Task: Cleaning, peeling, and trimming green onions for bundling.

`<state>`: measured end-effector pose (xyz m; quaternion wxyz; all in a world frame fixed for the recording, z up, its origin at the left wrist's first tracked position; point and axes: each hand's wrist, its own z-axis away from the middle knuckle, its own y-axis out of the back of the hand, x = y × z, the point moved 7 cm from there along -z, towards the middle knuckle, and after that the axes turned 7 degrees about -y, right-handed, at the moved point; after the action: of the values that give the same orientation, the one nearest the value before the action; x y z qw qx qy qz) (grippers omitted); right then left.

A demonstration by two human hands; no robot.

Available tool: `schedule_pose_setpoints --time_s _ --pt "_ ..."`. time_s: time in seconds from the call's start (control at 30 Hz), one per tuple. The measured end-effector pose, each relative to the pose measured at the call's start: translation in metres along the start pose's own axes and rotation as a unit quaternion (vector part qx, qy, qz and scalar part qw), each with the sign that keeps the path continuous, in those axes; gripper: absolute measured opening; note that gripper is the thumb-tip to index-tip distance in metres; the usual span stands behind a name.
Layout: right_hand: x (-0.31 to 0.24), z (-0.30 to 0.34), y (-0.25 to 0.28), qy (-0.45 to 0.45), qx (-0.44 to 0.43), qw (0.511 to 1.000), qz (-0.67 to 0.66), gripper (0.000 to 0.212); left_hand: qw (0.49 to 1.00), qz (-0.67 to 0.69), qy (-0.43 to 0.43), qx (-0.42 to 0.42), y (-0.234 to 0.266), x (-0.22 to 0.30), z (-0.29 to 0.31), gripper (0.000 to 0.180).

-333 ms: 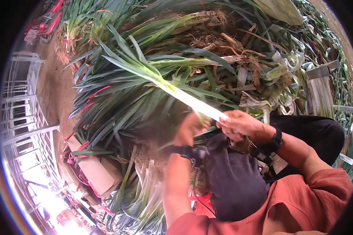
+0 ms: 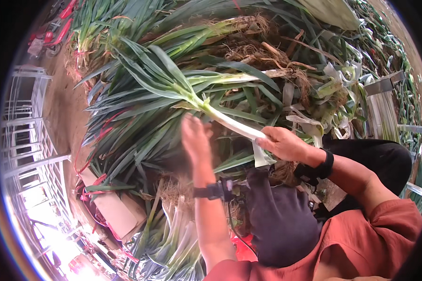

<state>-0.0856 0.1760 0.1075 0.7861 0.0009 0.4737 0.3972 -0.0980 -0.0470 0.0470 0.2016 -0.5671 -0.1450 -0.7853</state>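
Observation:
A leek (image 2: 227,120) lies slantwise across the middle, its green leaves fanned toward the upper left. My right hand (image 2: 286,144) is closed round the lower white stem, with brown roots (image 2: 286,172) showing beneath the hand. From the stem beside my right fingers hangs a pale strip of peeled leaf (image 2: 261,154). My left hand (image 2: 196,136) is just below the leek where the leaves meet the stem. It is blurred, but its thumb and fingers look apart, and I see nothing held in it.
A large heap of untrimmed leeks (image 2: 140,117) spreads beyond my hands. White-stemmed leeks (image 2: 178,234) lie at the lower left, near a cardboard box (image 2: 115,210) with red ties. Peeled scraps (image 2: 335,89) and a metal bar (image 2: 384,84) are at the right. Dark cloth (image 2: 281,220) covers my lap.
My left hand has moved left and away from the stem near my right hand. A pale leaf strip now hangs down there. The right hand keeps its hold on the leek.

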Motion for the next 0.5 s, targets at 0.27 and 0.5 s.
schedule_pose_setpoints --time_s 0.27,0.5 --pt "-0.013 0.014 -0.025 0.098 0.049 0.987 0.114 0.027 0.887 -0.391 -0.235 -0.071 -0.002 0.04 -0.023 0.018" --pt "0.019 -0.001 -0.009 0.062 0.107 0.981 0.15 0.027 0.966 0.013 -0.094 -0.239 -0.053 0.085 0.07 0.012"
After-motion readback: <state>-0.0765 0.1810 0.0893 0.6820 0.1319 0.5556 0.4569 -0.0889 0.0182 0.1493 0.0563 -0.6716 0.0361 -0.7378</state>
